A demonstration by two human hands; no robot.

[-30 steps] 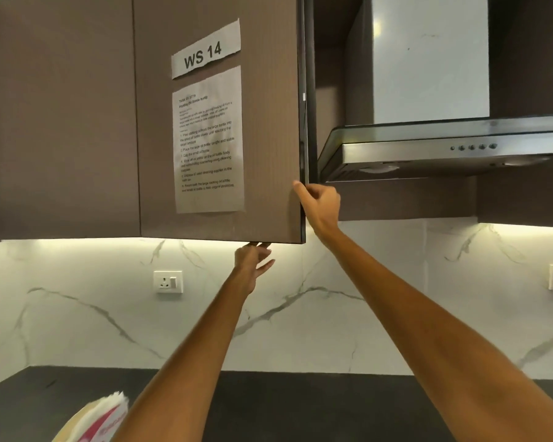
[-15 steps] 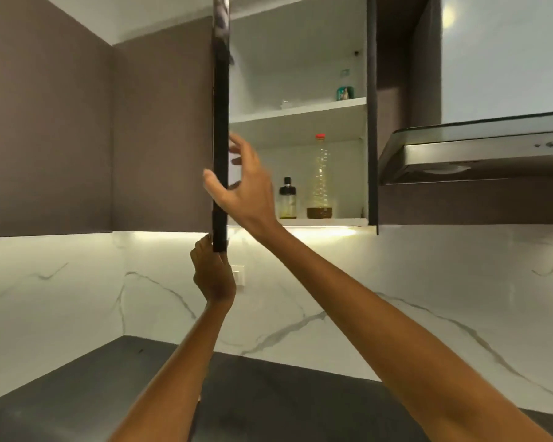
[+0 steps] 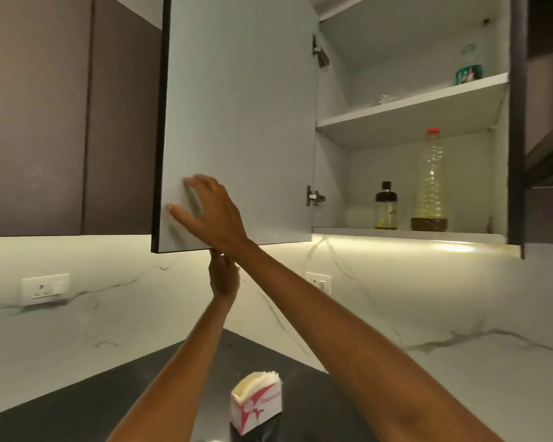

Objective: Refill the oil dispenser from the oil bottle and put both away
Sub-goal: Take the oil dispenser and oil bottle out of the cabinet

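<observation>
The wall cabinet stands open, its white door point(image 3: 243, 106) swung out to the left. On the lower shelf point(image 3: 348, 231) a small glass oil dispenser point(image 3: 386, 207) with a black cap stands left of a tall clear oil bottle point(image 3: 430, 183) with a red cap and a little dark oil at the bottom. My right hand point(image 3: 209, 215) presses flat on the door's inner face with fingers spread. My left hand point(image 3: 224, 277) reaches up from below, and its fingertips touch the door's bottom edge. Both hands are well left of the bottles.
A jar with a green label point(image 3: 466, 70) sits on the upper shelf point(image 3: 396, 106). A paper napkin box point(image 3: 257, 400) stands on the dark counter point(image 3: 77, 406) below. Wall sockets point(image 3: 45, 288) sit on the marble backsplash. The range hood edge point(image 3: 549, 154) borders the cabinet's right side.
The door has swung from shut to wide open, showing the shelves and bottles. My right hand moved from the door's edge to its inner face; my left stays at the bottom edge.
</observation>
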